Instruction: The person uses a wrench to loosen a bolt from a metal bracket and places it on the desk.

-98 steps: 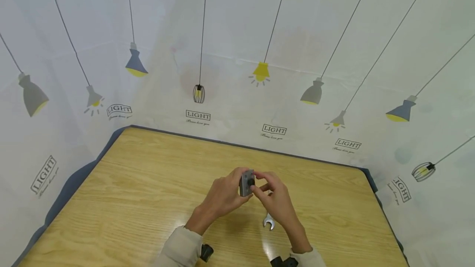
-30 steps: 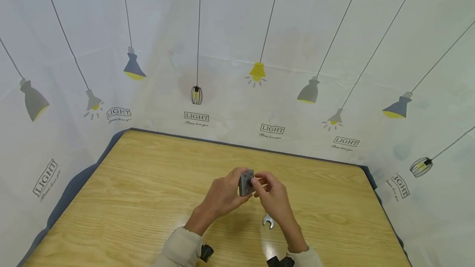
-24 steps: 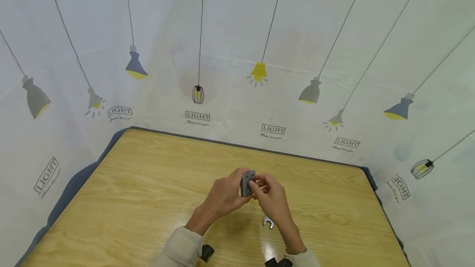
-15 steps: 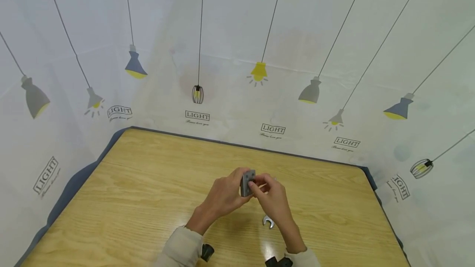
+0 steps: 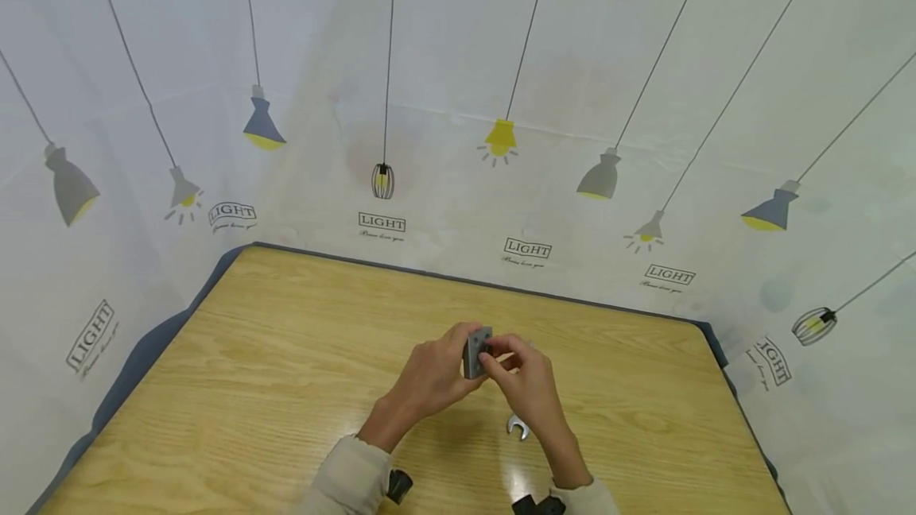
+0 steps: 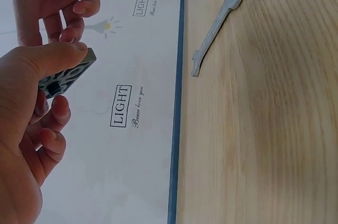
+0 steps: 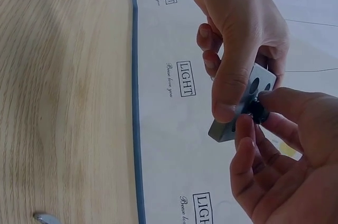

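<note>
A small grey metal block [image 5: 471, 360] with round holes is held up over the table by my left hand [image 5: 428, 376], its thumb lying along one edge in the right wrist view. A black bolt [image 7: 257, 112] sits at the face of the block, and the thumb and fingers of my right hand [image 5: 531, 382] pinch its head. In the left wrist view the back of the block [image 6: 71, 76] shows rounded recesses. An open-ended wrench [image 6: 214, 28] lies on the table, partly hidden under my right hand in the head view.
The wooden table [image 5: 300, 324] has a dark blue edge. Behind it hangs a pale cloth [image 5: 444, 46] printed with lamps. Black camera mounts [image 5: 399, 486] are on both wrists, close above the tabletop.
My right index finger has come down from the block's upper edge, and thumb and fingers have shifted around the bolt head, which they now mostly cover. The left hand keeps its hold; the wrench lies still.
</note>
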### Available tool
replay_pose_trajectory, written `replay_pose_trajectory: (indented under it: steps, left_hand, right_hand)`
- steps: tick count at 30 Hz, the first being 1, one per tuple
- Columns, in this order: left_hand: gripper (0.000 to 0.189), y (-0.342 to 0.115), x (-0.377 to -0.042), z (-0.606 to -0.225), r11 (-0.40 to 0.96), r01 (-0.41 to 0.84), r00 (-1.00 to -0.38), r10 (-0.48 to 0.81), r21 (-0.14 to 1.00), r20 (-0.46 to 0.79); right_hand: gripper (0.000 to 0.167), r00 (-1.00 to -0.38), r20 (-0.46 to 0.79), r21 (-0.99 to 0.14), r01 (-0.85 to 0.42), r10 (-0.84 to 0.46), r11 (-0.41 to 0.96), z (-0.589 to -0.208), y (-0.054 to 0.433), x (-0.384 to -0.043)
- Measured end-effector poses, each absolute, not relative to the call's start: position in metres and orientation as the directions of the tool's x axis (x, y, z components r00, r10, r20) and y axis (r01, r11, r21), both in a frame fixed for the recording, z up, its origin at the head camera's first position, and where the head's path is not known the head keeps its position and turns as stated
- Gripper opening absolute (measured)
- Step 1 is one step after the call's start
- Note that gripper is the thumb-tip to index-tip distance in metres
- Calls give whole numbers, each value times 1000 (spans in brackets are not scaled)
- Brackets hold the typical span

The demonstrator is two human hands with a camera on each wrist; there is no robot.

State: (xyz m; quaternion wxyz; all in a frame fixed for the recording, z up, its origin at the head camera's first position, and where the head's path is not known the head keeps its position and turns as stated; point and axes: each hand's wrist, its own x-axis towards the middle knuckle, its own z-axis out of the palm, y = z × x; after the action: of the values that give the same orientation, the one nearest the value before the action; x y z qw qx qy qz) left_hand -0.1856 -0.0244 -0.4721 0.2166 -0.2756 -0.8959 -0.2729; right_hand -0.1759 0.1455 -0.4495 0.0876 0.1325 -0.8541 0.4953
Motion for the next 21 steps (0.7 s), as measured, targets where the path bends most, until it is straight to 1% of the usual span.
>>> replay_pose_trajectory:
  steps: [9,21]
  left_hand:
    - [63,-25,-187,-472,688,614,-759,379,387,530]
    - [64,-25,-187,-472,691,616,-755,383,377,531]
  right_hand:
    - [19,-945,289,-808,-328,-155,490,-449,147,-174]
    - [23,-936,306,-792,-351,-172,500,-447,146,-173]
